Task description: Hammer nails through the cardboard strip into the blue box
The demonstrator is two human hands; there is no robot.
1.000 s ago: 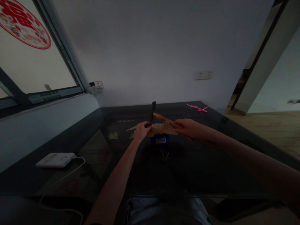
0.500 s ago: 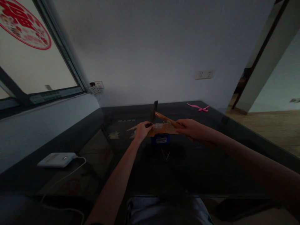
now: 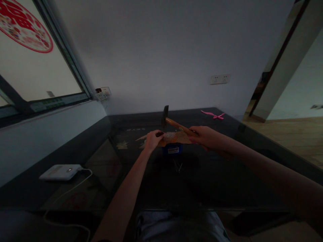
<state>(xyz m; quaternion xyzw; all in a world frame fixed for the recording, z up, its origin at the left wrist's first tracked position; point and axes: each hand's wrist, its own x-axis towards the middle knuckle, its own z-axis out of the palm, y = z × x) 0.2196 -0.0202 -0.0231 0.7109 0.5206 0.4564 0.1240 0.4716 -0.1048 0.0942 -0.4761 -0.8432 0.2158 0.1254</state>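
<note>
Grey wall fills the back, and it is the biggest thing here. Next is the big dark table with a shiny top. Two bare hands reach out over it. The right hand is wrapped around a hammer by its wooden handle. The left hand has its finger and thumb close together, touching the tan board; I cannot tell if they pinch something small.

The board has a rough top and sits above the blue box, between the two hands. The hammer slants over it, with its dark head up close by the left fingers. This looks like the part for holding the work and lining up a tap. A good tap from here would need a small, straight swing, the board held firm, and the left finger and thumb out of the way of the head.

A white battery pack lies far to the left, with a thin cord coming out of it. A pink ribbon lies near the back, on the right. Smallest are some thin, shiny pins, on the table in front of the box
</note>
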